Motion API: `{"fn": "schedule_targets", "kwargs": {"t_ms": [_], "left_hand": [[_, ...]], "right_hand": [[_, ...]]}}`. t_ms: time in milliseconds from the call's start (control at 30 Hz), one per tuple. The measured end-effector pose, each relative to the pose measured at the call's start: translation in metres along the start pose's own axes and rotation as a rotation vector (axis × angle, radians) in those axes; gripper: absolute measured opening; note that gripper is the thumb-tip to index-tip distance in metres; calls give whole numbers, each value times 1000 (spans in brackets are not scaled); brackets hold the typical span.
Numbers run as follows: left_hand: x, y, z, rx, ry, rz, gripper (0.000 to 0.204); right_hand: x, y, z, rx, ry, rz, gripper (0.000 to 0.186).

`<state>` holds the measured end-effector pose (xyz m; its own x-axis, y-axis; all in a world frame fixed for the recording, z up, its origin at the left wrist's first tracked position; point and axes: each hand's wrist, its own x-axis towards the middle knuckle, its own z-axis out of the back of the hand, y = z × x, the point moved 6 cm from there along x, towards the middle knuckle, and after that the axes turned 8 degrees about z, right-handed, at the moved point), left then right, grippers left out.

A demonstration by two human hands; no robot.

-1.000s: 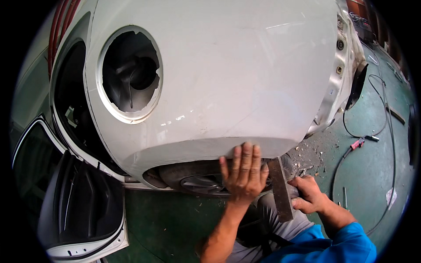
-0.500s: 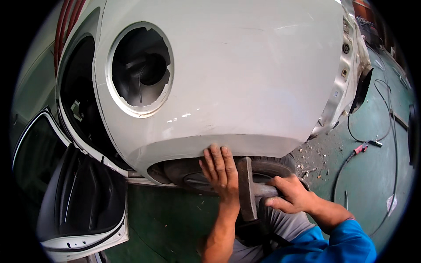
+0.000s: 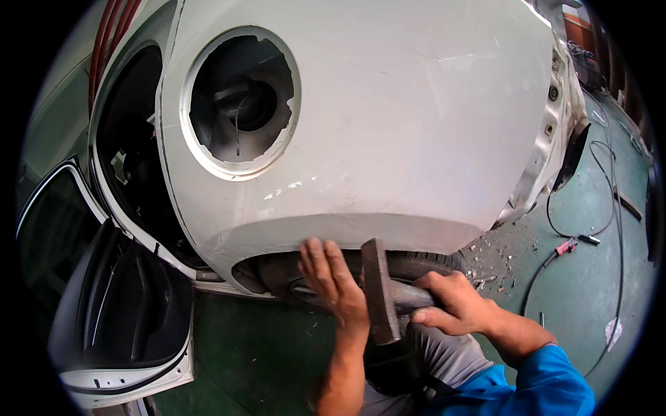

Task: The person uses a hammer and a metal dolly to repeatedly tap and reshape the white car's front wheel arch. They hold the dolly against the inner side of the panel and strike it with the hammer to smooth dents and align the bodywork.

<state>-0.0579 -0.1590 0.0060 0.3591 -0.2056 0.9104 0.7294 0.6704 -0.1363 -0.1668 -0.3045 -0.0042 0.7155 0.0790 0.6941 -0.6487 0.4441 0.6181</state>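
Observation:
A white car's rear side panel [image 3: 388, 132] fills the middle, its wheel arch edge curving above a dark tyre [image 3: 423, 263]. My left hand [image 3: 334, 284] has its fingers stretched out, the tips at the lower arch edge; whether they touch the metal I cannot tell. In my right hand [image 3: 454, 304] is a hammer [image 3: 379, 291], gripped by its grey handle. The worn metal head stands upright just right of my left hand, in front of the tyre. Further up the panel is a round fuel filler opening [image 3: 243, 104] with ragged inner edges.
An open car door [image 3: 125, 305] with black trim stands at the left. On the green floor [image 3: 583, 284] to the right lie a cable [image 3: 534, 281] and a red-handled clamp [image 3: 565, 247]. Debris [image 3: 496, 260] is scattered behind the tyre. Bare metal [image 3: 538, 159] shows along the panel's rear edge.
My left hand has shifted left and slightly down, its fingertips lower against the arch edge. The hammer has moved a little left and up with my right hand. The view has shifted slightly.

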Motion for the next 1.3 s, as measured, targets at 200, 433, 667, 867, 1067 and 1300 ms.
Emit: {"fn": "schedule_targets", "kwargs": {"t_ms": [200, 433, 667, 867, 1067, 1300], "left_hand": [[90, -16, 9, 48, 22, -29, 75], [47, -63, -18, 26, 84, -98, 78], [14, -65, -27, -5, 90, -272, 65], [70, -28, -1, -19, 14, 17, 66], [8, -53, -21, -149, 66, -45, 58], [-8, -50, -28, -302, 51, 50, 47]], "right_hand": [[-36, -10, 21, 55, -175, -132, 44], [-44, 1, 37, 334, -348, -212, 47], [-33, 22, 54, 338, -416, -117, 58], [-12, 45, 61, 13, -366, -143, 59], [15, 49, 61, -572, -48, -14, 40], [65, 84, 41, -824, 144, 191, 40]]}}
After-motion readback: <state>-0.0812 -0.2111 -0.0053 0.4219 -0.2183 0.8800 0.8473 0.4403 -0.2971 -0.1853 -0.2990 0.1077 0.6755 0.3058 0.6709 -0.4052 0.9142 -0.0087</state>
